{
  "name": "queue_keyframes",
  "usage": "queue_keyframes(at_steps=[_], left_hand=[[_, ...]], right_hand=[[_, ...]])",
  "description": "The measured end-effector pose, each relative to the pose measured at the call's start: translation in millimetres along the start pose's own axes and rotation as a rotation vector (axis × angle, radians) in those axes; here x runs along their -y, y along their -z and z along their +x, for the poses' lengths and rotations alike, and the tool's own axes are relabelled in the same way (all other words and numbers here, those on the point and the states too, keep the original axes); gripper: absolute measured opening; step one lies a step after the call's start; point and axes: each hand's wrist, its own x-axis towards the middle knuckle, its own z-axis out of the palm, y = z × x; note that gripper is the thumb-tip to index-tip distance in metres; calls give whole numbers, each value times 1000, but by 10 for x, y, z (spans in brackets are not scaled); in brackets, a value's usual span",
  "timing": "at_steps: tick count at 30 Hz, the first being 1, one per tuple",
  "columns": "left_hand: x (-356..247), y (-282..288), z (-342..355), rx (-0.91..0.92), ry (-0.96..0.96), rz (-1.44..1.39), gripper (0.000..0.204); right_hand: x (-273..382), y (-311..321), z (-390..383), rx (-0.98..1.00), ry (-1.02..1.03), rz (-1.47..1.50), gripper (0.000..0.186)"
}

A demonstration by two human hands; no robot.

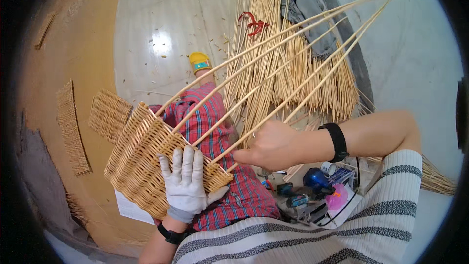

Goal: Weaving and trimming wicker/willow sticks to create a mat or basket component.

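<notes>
A woven wicker basket (141,161) lies tilted across my lap. Several long cane stakes (234,99) rise from its edge and lean up to the right, their far ends gathered close together. My left hand (184,186), in a white glove, rests on the basket's side near that edge, fingers stretched out and a little apart. Bare, my right hand (267,145) is closed around a stake just beyond the basket's near corner; its fingertips are partly hidden behind the hand.
A large heap of loose canes (293,73) with a red tie (253,23) lies ahead. Flat woven panels (73,127) lie at left. Tools, including a blue rounded object (316,179) and a pink item (337,196), crowd beside my right leg. A yellow slipper (199,61) covers my foot.
</notes>
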Motion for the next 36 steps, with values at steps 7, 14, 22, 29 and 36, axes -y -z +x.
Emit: queue_keyframes(at_steps=[7, 14, 22, 29, 36], left_hand=[[-47, 74, 112, -24, -3, -115, 102], [-9, 65, 150, -58, -14, -86, 116], [-56, 62, 116, -81, -22, -31, 115], [-232, 126, 143, -88, 12, -1, 92], [-271, 592, 683, 123, -373, 144, 75]], right_hand=[[165, -262, 222, -158, 106, 83, 19], [21, -420, 189, -246, 101, -30, 16], [808, -529, 69, -91, -772, 284, 33], [462, -971, -578, -982, -434, 72, 21], [564, -3201, -1774, -69, -1350, 520, 23]])
